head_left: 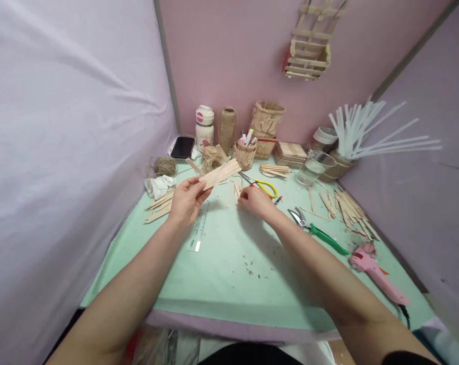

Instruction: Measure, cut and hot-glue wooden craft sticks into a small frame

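Observation:
My left hand (190, 198) grips one end of a flat panel of wooden craft sticks (221, 173), laid side by side and held tilted above the table. To its right, my right hand (255, 200) is closed at a small bunch of short stick pieces (237, 190) on the table. Whether a piece is pinched in its fingertips is hard to make out. Yellow-handled scissors (265, 187) lie just behind the right hand. A clear ruler (199, 230) rests below the left hand, and more craft sticks (160, 208) lie left of it.
Green pruning shears (328, 239) and a pink hot glue gun (379, 276) lie on the right, near loose sticks (353, 210). A clear cup of water (312, 170) stands behind them. Along the back are a white bottle (204, 129), a twine spool (227, 124) and a pen holder (245, 154).

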A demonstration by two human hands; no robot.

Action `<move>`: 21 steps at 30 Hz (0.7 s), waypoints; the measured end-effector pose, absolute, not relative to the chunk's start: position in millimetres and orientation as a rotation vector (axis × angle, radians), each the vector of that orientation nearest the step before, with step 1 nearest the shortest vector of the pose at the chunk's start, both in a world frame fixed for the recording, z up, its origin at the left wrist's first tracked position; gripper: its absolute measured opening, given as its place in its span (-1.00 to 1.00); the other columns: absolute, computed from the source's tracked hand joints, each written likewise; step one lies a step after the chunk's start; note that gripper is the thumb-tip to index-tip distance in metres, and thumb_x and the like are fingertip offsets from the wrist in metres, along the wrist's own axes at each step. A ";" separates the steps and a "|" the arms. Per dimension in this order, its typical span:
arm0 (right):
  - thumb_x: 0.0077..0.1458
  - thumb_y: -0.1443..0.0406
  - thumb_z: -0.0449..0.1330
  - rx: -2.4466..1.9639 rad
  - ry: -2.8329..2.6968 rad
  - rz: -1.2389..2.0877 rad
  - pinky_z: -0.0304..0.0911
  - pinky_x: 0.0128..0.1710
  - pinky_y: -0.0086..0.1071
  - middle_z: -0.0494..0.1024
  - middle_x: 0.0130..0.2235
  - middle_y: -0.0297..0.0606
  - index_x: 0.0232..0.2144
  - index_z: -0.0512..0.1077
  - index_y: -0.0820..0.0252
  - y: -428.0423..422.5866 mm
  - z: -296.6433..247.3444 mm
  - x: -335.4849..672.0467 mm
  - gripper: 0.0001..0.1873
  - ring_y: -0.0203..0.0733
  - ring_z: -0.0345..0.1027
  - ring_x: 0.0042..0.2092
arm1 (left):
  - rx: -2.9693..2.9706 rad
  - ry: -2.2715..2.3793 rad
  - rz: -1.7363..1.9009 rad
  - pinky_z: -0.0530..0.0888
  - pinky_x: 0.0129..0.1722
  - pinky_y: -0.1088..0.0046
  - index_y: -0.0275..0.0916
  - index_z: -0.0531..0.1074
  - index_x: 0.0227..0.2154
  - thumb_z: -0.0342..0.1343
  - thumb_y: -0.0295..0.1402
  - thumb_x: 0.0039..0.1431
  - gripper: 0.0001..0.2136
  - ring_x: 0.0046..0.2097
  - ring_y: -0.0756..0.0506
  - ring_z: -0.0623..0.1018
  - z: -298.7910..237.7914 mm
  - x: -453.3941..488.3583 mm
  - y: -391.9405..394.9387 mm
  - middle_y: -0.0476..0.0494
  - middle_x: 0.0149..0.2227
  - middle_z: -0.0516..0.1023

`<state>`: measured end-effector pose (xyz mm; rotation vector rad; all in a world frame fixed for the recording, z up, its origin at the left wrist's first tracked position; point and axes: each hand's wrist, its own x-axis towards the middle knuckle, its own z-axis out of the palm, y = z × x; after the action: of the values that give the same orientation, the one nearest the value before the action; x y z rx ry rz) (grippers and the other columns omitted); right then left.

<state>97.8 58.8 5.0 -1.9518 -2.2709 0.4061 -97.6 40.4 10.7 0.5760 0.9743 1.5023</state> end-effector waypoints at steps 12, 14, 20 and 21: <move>0.31 0.09 0.05 -1.663 -2.626 0.261 -0.12 0.34 0.03 0.21 0.34 0.09 0.24 0.25 0.38 -19.7 -18.8 61.2 -0.40 0.13 -0.05 0.39 | 0.593 0.930 1.572 0.55 -0.27 0.54 -0.28 0.38 -0.39 0.31 -0.53 -0.02 -0.81 -0.37 0.07 0.55 19.2 -106.0 37.9 0.02 -0.37 0.50; 0.31 0.08 0.05 -1.517 -2.729 0.319 -0.15 0.36 0.07 0.16 0.37 0.02 0.28 0.21 0.32 -51.5 -22.0 71.2 -0.38 0.09 -0.08 0.40 | 0.587 0.911 1.573 0.55 -0.29 0.55 -0.29 0.38 -0.39 0.27 -0.55 0.00 -0.83 -0.38 0.07 0.56 20.0 -106.0 37.4 0.01 -0.37 0.51; 0.31 0.10 0.06 -1.407 -2.733 0.324 0.02 0.31 0.08 0.27 0.32 -0.08 0.24 0.29 0.15 -98.7 -15.3 104.7 -0.48 0.05 0.08 0.35 | 0.615 0.906 1.551 0.56 -0.27 0.53 -0.29 0.40 -0.39 0.28 -0.52 0.01 -0.84 -0.37 0.06 0.57 14.9 -103.9 37.5 0.01 -0.37 0.52; 0.31 0.10 0.06 -1.409 -2.714 0.308 0.03 0.30 0.08 0.24 0.34 -0.06 0.25 0.28 0.15 -93.8 -13.8 107.6 -0.47 0.05 0.07 0.36 | 0.623 0.910 1.549 0.56 -0.26 0.52 -0.29 0.40 -0.39 0.29 -0.52 0.00 -0.84 -0.37 0.06 0.57 14.3 -103.6 37.4 0.00 -0.36 0.51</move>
<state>107.6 -93.8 -13.8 -1.4091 -2.7140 0.3079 -103.6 37.4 14.3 0.6228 0.9099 1.5492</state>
